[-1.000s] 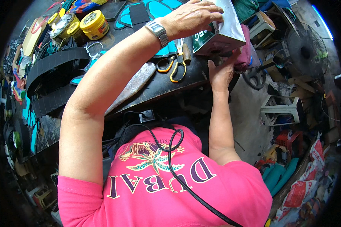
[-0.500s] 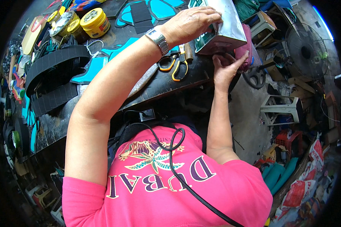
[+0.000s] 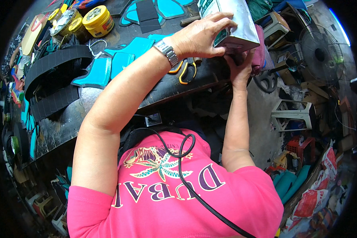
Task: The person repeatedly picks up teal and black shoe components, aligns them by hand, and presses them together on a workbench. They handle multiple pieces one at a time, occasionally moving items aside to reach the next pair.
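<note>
A boxy metal tin (image 3: pixel 244 25), silver with a green and white side, is tilted at the right end of the dark worktable. My left hand (image 3: pixel 204 35) grips its left near edge, with the fingers over the side and the thumb at the near end. From below, my right hand (image 3: pixel 240 70) holds that same end between spread thumb and fingers; some fingertips are hidden in shadow. Beside my left wrist lie yellow-and-black-handled scissors (image 3: pixel 188 73), partly covered. Teal cut pieces (image 3: pixel 97 73) with dark edging rest left of my left forearm.
On the worktable (image 3: pixel 57 129) stand a curved black band (image 3: pixel 57 65) and a yellow tub (image 3: pixel 98 22). A black strip (image 3: pixel 148 16) lies across more teal pieces. To the right are a maroon bag (image 3: pixel 258 53), a standing fan (image 3: pixel 321 53) and a white stool (image 3: pixel 293 115).
My left hand has slid down from the tin's upper side to its near left edge, thumb now at the near end. My right hand has shifted slightly right under the tin.
</note>
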Tool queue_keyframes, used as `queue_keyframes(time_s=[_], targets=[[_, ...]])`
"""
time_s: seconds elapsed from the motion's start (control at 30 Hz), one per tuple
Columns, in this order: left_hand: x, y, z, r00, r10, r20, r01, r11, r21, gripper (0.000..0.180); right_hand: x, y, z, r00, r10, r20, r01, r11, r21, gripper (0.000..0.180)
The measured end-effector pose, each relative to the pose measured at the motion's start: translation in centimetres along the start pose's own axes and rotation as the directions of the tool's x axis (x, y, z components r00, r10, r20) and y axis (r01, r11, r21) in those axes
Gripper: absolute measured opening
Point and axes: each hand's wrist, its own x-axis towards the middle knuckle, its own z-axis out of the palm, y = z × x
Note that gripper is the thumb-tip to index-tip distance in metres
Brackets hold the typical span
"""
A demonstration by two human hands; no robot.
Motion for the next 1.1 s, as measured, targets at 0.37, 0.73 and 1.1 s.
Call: queue_keyframes(time_s=[0.37, 0.73, 1.1], targets=[[-0.4, 0.7, 1.4, 0.995, 0.001, -0.103, 0.001, 1.0, 0.018, 0.066, 2.9, 1.2, -1.1, 0.971, 0.036, 0.238, -0.111, 0.943, 0.313, 0.081], [-0.4, 0.3, 1.1, 0.994, 0.033, -0.102, -0.03, 0.999, 0.034, 0.061, 3.4, 0.2, -2.2, 0.933, 0.152, 0.325, -0.286, 0.862, 0.419, 0.076], [-0.4, 0.3, 1.6, 0.995, 0.0, -0.096, 0.007, 0.998, 0.069, 0.06, 3.7, -0.1, -2.4, 0.929, 0.128, 0.347, -0.263, 0.889, 0.376, 0.078]])
